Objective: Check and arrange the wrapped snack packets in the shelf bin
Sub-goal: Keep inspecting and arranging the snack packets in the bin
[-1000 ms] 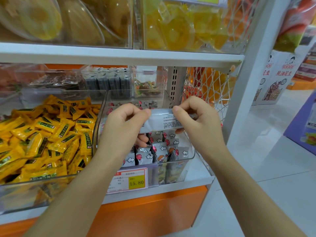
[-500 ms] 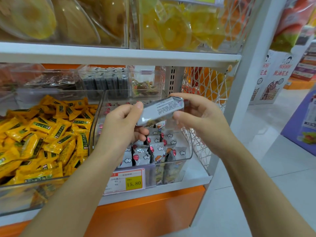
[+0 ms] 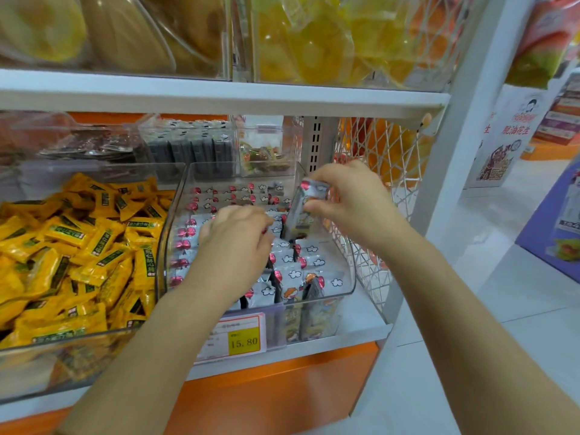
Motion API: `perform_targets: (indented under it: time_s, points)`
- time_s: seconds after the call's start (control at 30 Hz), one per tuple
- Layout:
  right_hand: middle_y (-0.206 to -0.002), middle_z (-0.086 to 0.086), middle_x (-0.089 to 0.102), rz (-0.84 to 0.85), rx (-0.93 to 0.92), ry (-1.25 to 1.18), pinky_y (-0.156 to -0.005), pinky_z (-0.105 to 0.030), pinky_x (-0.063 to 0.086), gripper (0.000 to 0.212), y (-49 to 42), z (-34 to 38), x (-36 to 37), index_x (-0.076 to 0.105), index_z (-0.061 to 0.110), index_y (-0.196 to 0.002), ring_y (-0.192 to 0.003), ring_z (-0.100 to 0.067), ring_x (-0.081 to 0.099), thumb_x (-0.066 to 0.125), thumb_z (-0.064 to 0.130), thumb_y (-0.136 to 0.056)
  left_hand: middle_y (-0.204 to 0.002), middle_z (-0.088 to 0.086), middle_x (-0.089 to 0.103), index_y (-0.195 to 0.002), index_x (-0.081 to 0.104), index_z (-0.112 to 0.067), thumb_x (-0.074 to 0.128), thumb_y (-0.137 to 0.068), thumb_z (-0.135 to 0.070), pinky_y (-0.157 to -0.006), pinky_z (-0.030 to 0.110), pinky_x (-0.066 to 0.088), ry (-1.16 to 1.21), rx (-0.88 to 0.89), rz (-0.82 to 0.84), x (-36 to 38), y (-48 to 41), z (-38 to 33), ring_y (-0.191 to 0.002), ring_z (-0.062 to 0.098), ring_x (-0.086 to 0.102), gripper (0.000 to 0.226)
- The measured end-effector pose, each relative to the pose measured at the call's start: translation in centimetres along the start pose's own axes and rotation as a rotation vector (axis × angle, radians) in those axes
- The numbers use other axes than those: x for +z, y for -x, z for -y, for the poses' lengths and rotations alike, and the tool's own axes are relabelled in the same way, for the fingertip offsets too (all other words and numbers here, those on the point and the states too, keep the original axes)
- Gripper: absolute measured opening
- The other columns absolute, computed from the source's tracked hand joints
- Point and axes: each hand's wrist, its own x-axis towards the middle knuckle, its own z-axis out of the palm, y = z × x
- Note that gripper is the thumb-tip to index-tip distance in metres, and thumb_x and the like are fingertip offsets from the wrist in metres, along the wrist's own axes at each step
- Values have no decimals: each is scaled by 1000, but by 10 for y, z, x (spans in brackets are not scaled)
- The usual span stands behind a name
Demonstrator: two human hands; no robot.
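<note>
Packet, silver-wrapped, stands on end over the right rear of the clear bin, its top pinched by the right hand. The left hand lies on the rowed packets inside, fingers curled down; whether they grip one is unclear. Yellow packets fill the neighbouring bin.

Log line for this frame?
right hand pinches silver packet upright in clear bin | left hand on packed packets | step: arranging

The white lower shelf carries two clear bins side by side at its front. The left bin is heaped with yellow packets. The right bin holds silver wrapped packets stood in rows. Smaller clear bins sit behind them.
</note>
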Motion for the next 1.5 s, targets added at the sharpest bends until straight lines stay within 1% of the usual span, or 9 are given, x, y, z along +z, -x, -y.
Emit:
perform_targets:
  time_s: [0.07, 0.23, 0.33, 0.43, 0.67, 0.97, 1.2, 1.33, 1.5]
  points:
    - [-112, 1, 62, 109, 9, 99, -93, -40, 32, 38, -3, 2, 9, 60, 21, -116, -114, -23, 43, 67, 36, -82, -131, -10, 52, -121, 58, -24, 40, -97, -27, -108, 36, 22, -32, 21, 45, 1, 0, 2, -127, 14, 34, 30]
    - [-119, 1, 59, 396, 17, 237, -98, -43, 29, 41, -10, 5, 20, 58, 23, -121, -121, -23, 37, 63, 41, -85, -115, -8, 59, -112, 63, -21, 41, -96, -24, -104, 43, 31, -1, 32, 93, 0, -3, 3, -117, 17, 44, 27]
    - [-116, 3, 59, 545, -66, 351, -98, -48, 26, 21, -14, 6, 19, 66, 28, -110, -122, -23, 32, 53, 27, -93, -113, -7, 59, -112, 62, -21, 42, -95, -23, -103, 42, 32, 30, 19, 101, -2, -3, 4, -115, 19, 46, 26]
    - [-124, 5, 57, 647, -71, 365, -101, -49, 25, 34, -20, 6, 14, 66, 30, -112, -124, -21, 31, 43, 14, -94, -120, -6, 58, -116, 61, -21, 44, -95, -23, -104, 41, 32, 52, -1, 96, -4, -2, 5, -118, 20, 45, 27]
    - [-117, -5, 65, 327, -20, 262, -94, -42, 47, 35, -46, 6, 18, 68, 18, -108, -111, -25, 56, 45, 0, -88, -125, -4, 57, -117, 61, -21, 44, -95, -23, -102, 37, 33, 104, -44, 73, -8, 0, 4, -120, 23, 41, 28]
    - [-102, -5, 59, 431, -47, 459, -96, -43, 37, 13, -53, 10, 37, 62, 14, -102, -104, -25, 49, 58, 15, -89, -130, -2, 54, -120, 60, -20, 44, -95, -21, -104, 41, 34, 171, -55, 50, -13, 3, 5, -124, 21, 41, 30]
    - [-83, -4, 59, -29, 42, 127, -72, -40, 52, 9, -36, 5, -5, 55, 10, -84, -80, -26, 57, 57, 17, -90, -129, -1, 54, -122, 59, -20, 46, -94, -18, -102, 34, 32, 205, -62, -95, -17, 4, 6, -121, 21, 43, 31]
    - [-74, 0, 56, -340, 131, -173, -62, -24, 43, 14, -9, 10, -14, 48, 12, -80, -69, -20, 54, 57, 15, -90, -123, 0, 50, -129, 53, -21, 48, -94, -22, -78, 18, 34, 363, -110, -156, -20, 4, 1, -80, 1, 49, 35]
    - [-72, -10, 65, -317, 332, -742, -46, -21, 48, 21, 20, 25, -14, 45, 13, -74, -56, -16, 67, 55, 5, -90, -86, -5, 64, -107, 56, -17, 44, -96, -30, -56, 16, 46, 779, -230, -28, -20, 7, -3, -56, -3, 56, 21]
